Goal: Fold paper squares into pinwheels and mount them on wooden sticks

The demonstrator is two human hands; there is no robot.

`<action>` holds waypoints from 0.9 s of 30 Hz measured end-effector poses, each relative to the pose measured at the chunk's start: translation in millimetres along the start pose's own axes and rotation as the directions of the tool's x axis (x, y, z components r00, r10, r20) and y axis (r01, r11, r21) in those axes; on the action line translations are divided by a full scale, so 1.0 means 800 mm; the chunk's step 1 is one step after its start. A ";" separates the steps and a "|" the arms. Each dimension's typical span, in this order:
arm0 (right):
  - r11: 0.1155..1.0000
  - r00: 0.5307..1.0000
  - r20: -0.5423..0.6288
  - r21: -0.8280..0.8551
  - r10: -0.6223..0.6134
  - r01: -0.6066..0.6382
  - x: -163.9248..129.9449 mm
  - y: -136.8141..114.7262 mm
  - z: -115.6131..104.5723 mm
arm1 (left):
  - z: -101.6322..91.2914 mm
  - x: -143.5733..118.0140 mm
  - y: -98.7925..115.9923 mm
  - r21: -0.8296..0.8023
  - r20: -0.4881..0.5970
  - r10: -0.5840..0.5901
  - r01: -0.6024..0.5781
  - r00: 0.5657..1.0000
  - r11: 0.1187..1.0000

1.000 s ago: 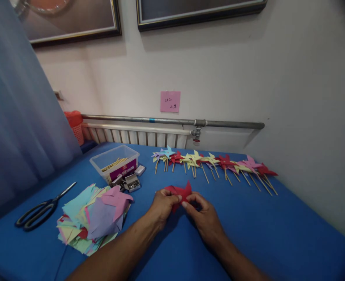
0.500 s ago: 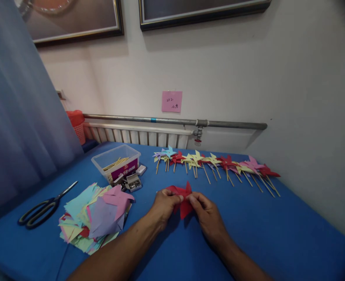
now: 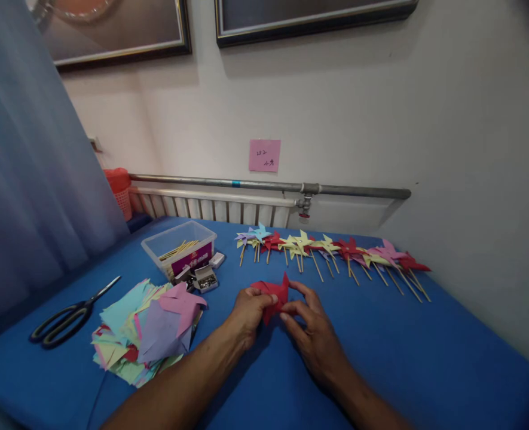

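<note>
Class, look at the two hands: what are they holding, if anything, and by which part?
Both hold the red paper pinwheel: the left hand grips its left side, and the right hand pinches near its centre with the fingertips.

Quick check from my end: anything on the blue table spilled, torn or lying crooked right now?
Nothing looks damaged or spilled. The cut paper pile is loose and fanned unevenly rather than squared. The finished pinwheels lie in an orderly row near the wall. Both the left hand and right hand hold the red paper.
</note>
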State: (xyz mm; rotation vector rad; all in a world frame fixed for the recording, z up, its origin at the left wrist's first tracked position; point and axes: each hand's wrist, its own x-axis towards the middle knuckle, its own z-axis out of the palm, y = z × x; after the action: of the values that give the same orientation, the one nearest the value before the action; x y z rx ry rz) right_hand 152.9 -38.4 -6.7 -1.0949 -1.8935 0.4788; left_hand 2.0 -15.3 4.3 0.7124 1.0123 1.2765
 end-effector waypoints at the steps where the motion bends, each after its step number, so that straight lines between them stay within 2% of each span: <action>1: 1.000 1.000 -0.001 0.010 0.009 -0.009 0.001 0.000 -0.001 | 0.000 0.000 0.000 0.008 0.005 0.004 -0.004 1.000 1.000; 7: 0.972 0.989 -0.025 0.188 0.149 -0.141 0.006 0.004 0.001 | -0.002 0.006 -0.008 0.119 0.024 0.017 -0.019 1.000 0.993; 11: 0.892 0.941 -0.022 0.326 0.339 -0.314 0.009 0.011 0.007 | -0.002 0.008 -0.013 0.191 0.005 0.021 -0.021 1.000 0.981; 13: 0.863 0.920 -0.020 0.354 0.391 -0.359 0.010 0.011 0.009 | -0.002 0.008 -0.014 0.198 -0.006 0.017 -0.015 1.000 0.980; 27: 0.849 0.889 -0.024 0.307 0.458 -0.430 0.012 0.003 0.010 | 0.004 0.001 -0.006 0.153 0.007 0.006 -0.007 1.000 0.988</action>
State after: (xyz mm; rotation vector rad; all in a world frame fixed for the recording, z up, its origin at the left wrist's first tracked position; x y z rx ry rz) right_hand 145.1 -28.3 -7.5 -1.3270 -1.4163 0.9224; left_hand 6.8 -15.3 0.9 0.8369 1.1118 1.2101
